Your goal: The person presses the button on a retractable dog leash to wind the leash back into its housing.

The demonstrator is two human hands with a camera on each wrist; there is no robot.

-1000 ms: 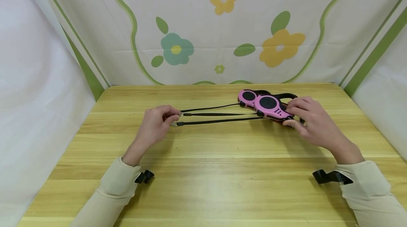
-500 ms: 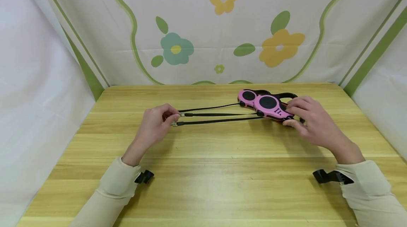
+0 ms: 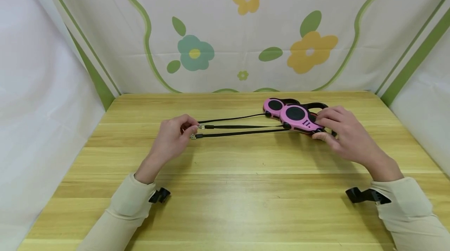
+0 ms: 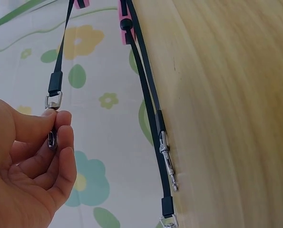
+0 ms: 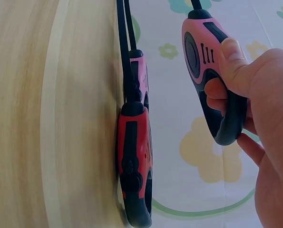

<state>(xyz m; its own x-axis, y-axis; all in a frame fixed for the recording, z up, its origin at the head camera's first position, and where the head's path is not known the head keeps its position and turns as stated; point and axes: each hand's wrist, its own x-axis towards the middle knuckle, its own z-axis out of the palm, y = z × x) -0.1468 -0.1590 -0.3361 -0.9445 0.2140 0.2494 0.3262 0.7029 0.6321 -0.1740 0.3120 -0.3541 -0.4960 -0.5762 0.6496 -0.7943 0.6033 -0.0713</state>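
Note:
My right hand [image 3: 342,133] grips the dark handle of a pink retractable dog leash [image 5: 203,52], raised above the table, thumb on its top side. My left hand [image 3: 172,135] pinches the metal clip [image 4: 53,102] at the end of that leash's black strap [image 3: 239,127]. The strap stretches between both hands. Below lie a red retractable leash [image 5: 134,156], mostly hidden in the head view, and a second pink one [image 3: 274,105]. Their straps run leftward beside the held one. One loose clip [image 3: 193,136] shows near my left fingers.
The wooden table [image 3: 225,204] spreads in front of a white cloth backdrop [image 3: 218,16] printed with flowers. White cloth also stands at the left and right sides. Black camera mounts [image 3: 159,195] sit at the wrists.

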